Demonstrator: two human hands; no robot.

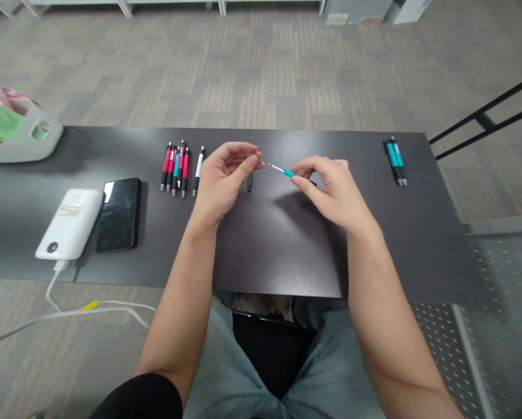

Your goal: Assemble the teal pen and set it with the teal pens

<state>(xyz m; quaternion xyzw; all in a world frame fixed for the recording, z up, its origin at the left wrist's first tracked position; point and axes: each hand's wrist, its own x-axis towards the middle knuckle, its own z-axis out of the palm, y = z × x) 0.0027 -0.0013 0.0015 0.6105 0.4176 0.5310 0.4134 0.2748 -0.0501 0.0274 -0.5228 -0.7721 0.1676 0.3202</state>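
My right hand (330, 183) pinches the teal barrel of a ballpoint pen (289, 173). A thin pale refill sticks out of the barrel's end, pointing left. Facing that tip, my left hand (228, 177) has its thumb and fingertips pinched together. Whatever they hold is too small to name. Below those fingertips a small black pen part (249, 182) lies on the dark table, partly hidden by the hand. Just left of that hand is a white pen (198, 171) with a black grip.
Several pink and teal pens (176, 169) lie grouped on the dark table (269, 256). Two teal pens (395, 162) rest at its right end. Toward the left are a black phone (119, 215), a white power bank (71, 224) with a cable, and a pale basket (34, 139) of cloths.
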